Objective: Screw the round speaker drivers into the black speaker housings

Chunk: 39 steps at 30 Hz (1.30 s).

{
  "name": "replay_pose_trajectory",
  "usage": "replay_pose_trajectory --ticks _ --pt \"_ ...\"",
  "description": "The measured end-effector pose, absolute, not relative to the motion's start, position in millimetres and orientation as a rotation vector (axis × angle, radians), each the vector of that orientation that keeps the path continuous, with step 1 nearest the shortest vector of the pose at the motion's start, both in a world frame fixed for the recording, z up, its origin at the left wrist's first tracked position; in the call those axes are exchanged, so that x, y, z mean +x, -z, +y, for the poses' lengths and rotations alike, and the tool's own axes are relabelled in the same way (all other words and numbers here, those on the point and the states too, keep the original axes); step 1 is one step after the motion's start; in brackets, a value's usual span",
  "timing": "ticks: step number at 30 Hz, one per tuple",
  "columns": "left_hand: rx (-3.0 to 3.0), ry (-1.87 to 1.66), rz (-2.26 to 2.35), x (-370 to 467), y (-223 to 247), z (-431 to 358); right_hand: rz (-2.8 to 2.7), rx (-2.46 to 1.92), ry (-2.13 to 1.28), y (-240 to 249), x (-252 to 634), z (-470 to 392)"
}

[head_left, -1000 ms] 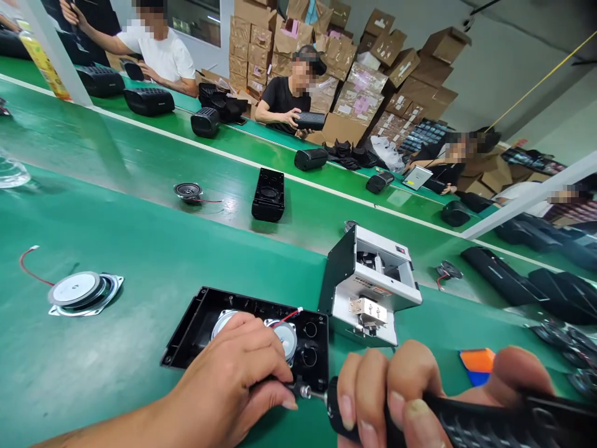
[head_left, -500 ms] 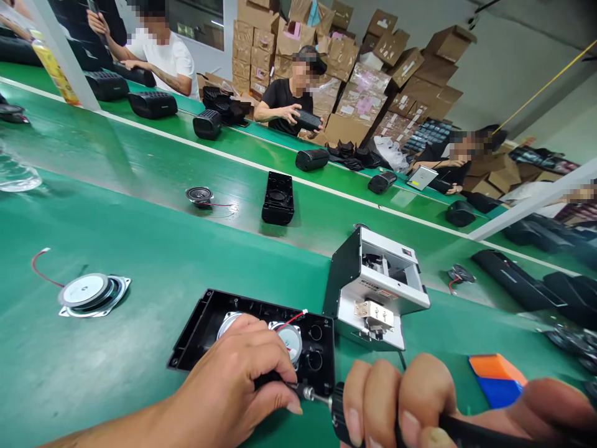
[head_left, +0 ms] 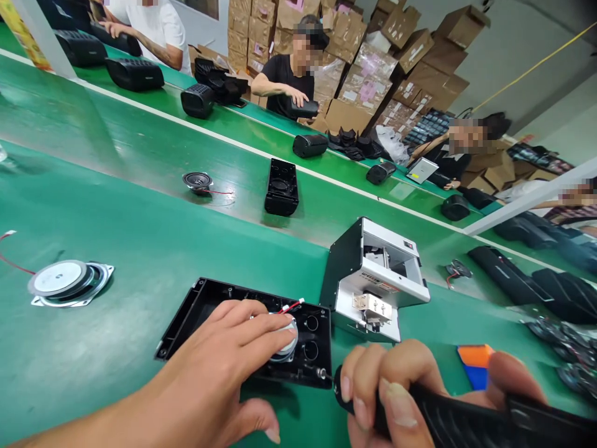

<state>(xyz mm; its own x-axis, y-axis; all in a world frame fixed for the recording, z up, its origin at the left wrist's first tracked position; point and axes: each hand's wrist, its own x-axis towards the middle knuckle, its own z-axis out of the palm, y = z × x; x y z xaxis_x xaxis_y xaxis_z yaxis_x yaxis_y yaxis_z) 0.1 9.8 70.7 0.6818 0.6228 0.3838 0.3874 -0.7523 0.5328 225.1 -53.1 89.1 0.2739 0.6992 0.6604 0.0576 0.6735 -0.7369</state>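
Observation:
My left hand [head_left: 228,348] lies with its fingers stretched out over a speaker driver [head_left: 288,348] in a black speaker housing [head_left: 180,323]; much of the housing's inside is hidden under it. My right hand [head_left: 392,386] is wrapped round a black electric screwdriver [head_left: 457,417]. Its metal tip [head_left: 321,373] points left, at the housing's near right corner; I cannot tell whether it touches. Short red wires with white plugs stick up beside the driver. Behind the housing's right end stands a silver and black screw feeder [head_left: 373,292].
A loose speaker driver [head_left: 69,280] lies face down at left. Farther off are a small driver [head_left: 198,182] and another black housing [head_left: 282,186]. An orange and blue object [head_left: 473,364] and several drivers [head_left: 564,348] lie at right. People sit across the green bench.
My left hand has let go near the screwdriver's tip and spread over the driver. The screwdriver's tip has moved slightly right and up, to the housing's corner. The view has shifted a little.

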Motion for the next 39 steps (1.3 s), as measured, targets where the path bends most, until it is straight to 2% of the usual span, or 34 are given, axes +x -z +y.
replay_pose_trajectory --ticks 7,19,29,39 --pt "2.594 -0.601 0.814 2.9 -60.9 10.9 -1.106 -0.811 -0.476 -76.3 204.8 -47.0" --pt "2.579 -0.513 0.832 1.9 -64.2 11.9 -1.165 -0.81 -0.472 -62.2 201.2 -41.3" --pt "2.504 -0.626 0.858 0.3 -45.8 8.1 -1.256 -0.801 -0.405 -61.9 198.3 -46.4" --pt "2.753 -0.441 0.66 5.2 -88.1 57.3 -1.249 -0.905 -0.42 -51.2 197.4 -41.9"
